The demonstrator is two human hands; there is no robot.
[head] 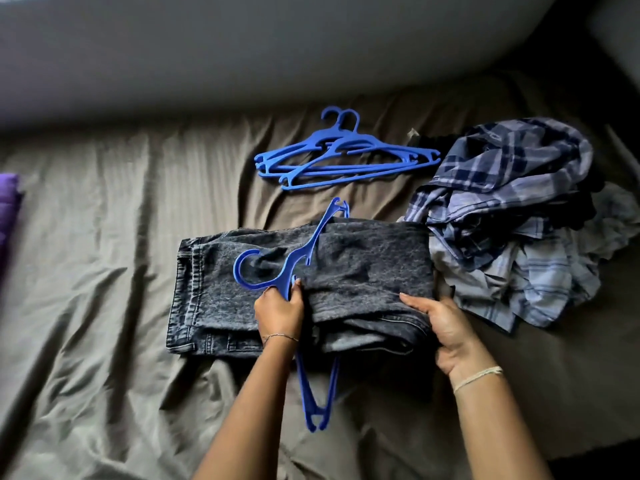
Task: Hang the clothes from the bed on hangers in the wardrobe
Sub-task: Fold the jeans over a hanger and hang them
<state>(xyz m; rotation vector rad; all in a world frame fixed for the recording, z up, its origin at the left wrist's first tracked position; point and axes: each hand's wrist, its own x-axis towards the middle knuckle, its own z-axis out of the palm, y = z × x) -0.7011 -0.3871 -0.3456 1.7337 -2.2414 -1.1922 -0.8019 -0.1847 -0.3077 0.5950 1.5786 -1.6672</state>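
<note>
Head view: a bed (104,271) under a creased, smooth grey-brown sheet carries one pair of dark, mottled denim jeans (363,265), folded flat near the middle and draped through one blue plastic hanger (294,258). The hanger's hook curves out toward the left edge, and its thin bars stick out toward the near edge. The left hand (278,313) grips the hanger's neck together with the denim. The right hand (446,327) clasps the jeans' folded right side, thumb on top. Toward the far edge lies a stack of blue hangers (343,157) showing two hooks. A rumpled pile of plaid shirts (512,216), uncountable, touches the jeans toward the bed's right edge.
</note>
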